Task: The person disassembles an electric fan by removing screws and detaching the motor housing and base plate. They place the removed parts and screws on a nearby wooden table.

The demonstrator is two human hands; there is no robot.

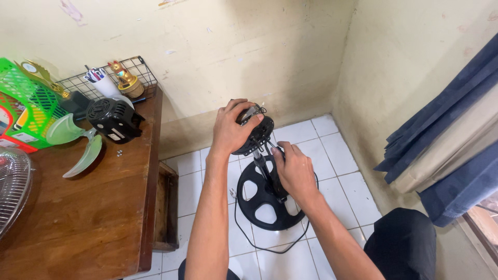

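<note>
Gripping the black fan motor (pixel 254 134) from above, the left hand (pixel 232 128) clenches round it, over the white tile floor (pixel 337 155). The right hand (pixel 293 170) pinches the stand's neck (pixel 262 165) at five o'clock of the motor — round black base (pixel 264 199) below. At nine o'clock, green fan blades (pixel 78 142) lie on the wooden counter (pixel 78 218).

Left hand (pixel 233 128) clasped over black fan motor (pixel 255 136), right hand (pixel 294 171) gripping the stand's neck just below, above round black base (pixel 262 199) on white tiled floor (pixel 342 171). Green fan blade (pixel 78 142), black motor cover (pixel 114 120) near tabletop (pixel 88 207) back edge.
</note>
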